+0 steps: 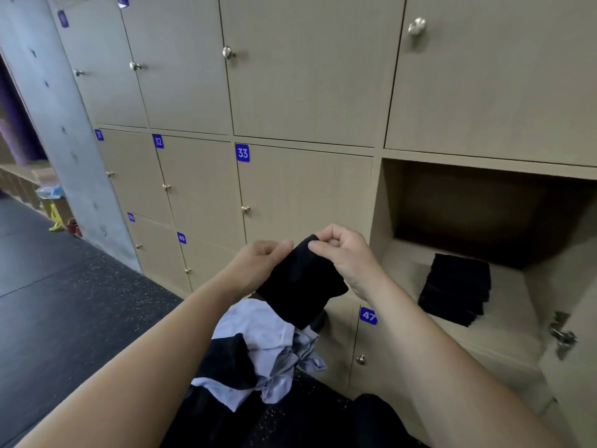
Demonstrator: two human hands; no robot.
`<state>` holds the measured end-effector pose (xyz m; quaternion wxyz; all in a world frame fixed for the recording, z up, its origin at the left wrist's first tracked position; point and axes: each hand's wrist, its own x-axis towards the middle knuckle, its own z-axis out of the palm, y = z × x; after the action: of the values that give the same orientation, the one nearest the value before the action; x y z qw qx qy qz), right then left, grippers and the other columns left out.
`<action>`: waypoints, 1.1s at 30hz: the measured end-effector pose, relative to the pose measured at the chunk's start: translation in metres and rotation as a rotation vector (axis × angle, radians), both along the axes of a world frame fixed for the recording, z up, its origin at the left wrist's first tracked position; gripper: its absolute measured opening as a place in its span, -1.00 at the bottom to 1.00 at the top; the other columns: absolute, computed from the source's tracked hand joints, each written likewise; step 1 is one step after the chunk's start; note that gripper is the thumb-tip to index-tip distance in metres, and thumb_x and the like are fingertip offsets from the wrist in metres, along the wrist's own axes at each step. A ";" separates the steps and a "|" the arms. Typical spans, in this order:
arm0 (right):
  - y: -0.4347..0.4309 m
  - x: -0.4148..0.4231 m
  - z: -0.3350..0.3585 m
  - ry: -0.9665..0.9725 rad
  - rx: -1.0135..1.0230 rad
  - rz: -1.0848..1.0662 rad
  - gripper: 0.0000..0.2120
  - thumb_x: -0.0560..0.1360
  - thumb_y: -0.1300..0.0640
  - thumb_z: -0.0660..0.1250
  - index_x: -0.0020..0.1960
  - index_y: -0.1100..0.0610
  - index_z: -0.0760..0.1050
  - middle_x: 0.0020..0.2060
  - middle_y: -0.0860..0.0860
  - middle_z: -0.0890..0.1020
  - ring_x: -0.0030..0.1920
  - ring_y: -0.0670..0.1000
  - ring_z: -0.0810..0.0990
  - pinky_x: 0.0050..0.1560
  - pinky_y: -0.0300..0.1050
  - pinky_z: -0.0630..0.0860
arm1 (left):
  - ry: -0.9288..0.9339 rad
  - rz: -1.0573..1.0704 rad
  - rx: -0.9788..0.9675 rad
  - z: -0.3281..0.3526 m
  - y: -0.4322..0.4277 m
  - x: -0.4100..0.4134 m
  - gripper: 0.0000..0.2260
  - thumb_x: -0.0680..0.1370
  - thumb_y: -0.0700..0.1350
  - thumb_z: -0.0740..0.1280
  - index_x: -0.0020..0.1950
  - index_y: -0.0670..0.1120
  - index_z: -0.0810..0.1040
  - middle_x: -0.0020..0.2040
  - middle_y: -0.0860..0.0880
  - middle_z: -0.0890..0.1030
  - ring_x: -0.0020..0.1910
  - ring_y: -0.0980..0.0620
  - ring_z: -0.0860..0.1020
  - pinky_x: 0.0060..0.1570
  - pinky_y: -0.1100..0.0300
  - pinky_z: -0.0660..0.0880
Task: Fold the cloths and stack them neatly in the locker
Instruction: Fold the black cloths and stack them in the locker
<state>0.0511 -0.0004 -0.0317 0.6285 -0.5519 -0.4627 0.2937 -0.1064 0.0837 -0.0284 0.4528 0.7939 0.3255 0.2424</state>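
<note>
Locker bank (pixel 307 92): tan doors with metal knobs and blue number plates. All doors in view are closed except one.

Open locker (pixel 510 318): lower right, next to door 33 and above the door marked 47. Its door (pixel 575 383) is swung out at the right edge with the hinge hardware exposed. Judged to be left open so finished pieces can go straight in.

Loose heap of cloths (pixel 258 347): pale blue and black pieces, crumpled, lying low in front of the person, directly under the hands. Judged to be the unfolded supply, kept within reach.

Stack of folded black cloths (pixel 457 287): sits on the locker floor toward the rear, edges roughly aligned, bare floor on either side. The task is part done.

Black cloth (pixel 300 279): the item in work. Held in the air in front of door 33, left of the open locker and above the heap. It already hangs as a narrow doubled panel from its top edge.

Left hand (pixel 258 263): forearm extended, thumb laid over the cloth's upper left edge, fingers behind it, gripping.

Right hand (pixel 349 253): forearm extended, knuckles up, fingers curled, pinching the upper right corner between thumb and fingertips. The two hands nearly meet at the top edge, consistent with closing a fold.
</note>
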 end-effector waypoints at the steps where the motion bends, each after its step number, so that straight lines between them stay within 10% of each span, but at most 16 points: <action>1: -0.002 0.003 0.000 -0.008 -0.001 -0.004 -0.87 0.49 0.32 0.37 -0.19 0.16 0.49 -0.35 0.06 0.58 -0.35 -0.07 0.53 -0.27 -0.25 0.46 | 0.011 -0.011 0.004 0.001 -0.002 0.006 -0.60 0.65 0.10 0.19 -0.22 -0.17 0.48 -0.42 -0.01 0.37 -0.50 0.09 0.33 -0.46 0.30 0.28; 13: -0.018 0.038 -0.021 -0.069 -0.105 -0.013 -0.74 0.49 0.22 0.42 -0.30 0.19 0.40 -0.48 -0.08 0.46 -0.45 -0.15 0.42 -0.41 -0.29 0.33 | -0.159 0.050 0.120 -0.011 -0.010 0.047 -0.78 0.63 -0.05 0.27 -0.17 -0.11 0.52 -0.33 0.02 0.52 -0.38 0.09 0.44 -0.31 0.22 0.37; 25: -0.042 0.078 -0.045 -0.132 -0.236 -0.166 -0.60 0.46 0.09 0.43 -0.11 0.47 0.46 -0.19 0.44 0.53 -0.23 0.07 0.47 -0.16 -0.02 0.42 | -0.216 0.174 0.138 -0.032 -0.009 0.072 -0.89 0.57 -0.10 0.35 -0.12 -0.05 0.47 -0.36 0.06 0.56 -0.47 0.21 0.44 -0.39 0.33 0.38; 28: -0.049 0.086 -0.039 -0.173 -0.262 -0.138 -0.73 0.44 0.11 0.47 -0.15 0.34 0.57 -0.21 0.35 0.58 -0.24 0.06 0.48 -0.16 -0.03 0.42 | -0.164 0.070 -0.105 -0.029 -0.016 0.078 -0.86 0.58 0.09 0.32 0.03 0.05 0.49 -0.20 0.04 0.67 -0.40 0.12 0.58 -0.48 0.26 0.43; 33: -0.059 0.090 -0.027 -0.174 -0.259 -0.098 -0.90 0.44 0.21 0.47 -0.19 0.24 0.61 -0.31 0.06 0.62 -0.29 -0.07 0.55 -0.18 -0.18 0.49 | -0.061 0.048 0.035 -0.031 -0.016 0.090 -0.58 0.61 0.13 0.23 -0.02 -0.26 0.52 -0.29 -0.07 0.51 -0.34 0.03 0.47 -0.33 0.16 0.39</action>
<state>0.1414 -0.0594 -0.0585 0.5233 -0.6736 -0.4461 0.2708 -0.0159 0.0678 -0.0592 0.4426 0.7858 0.3263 0.2831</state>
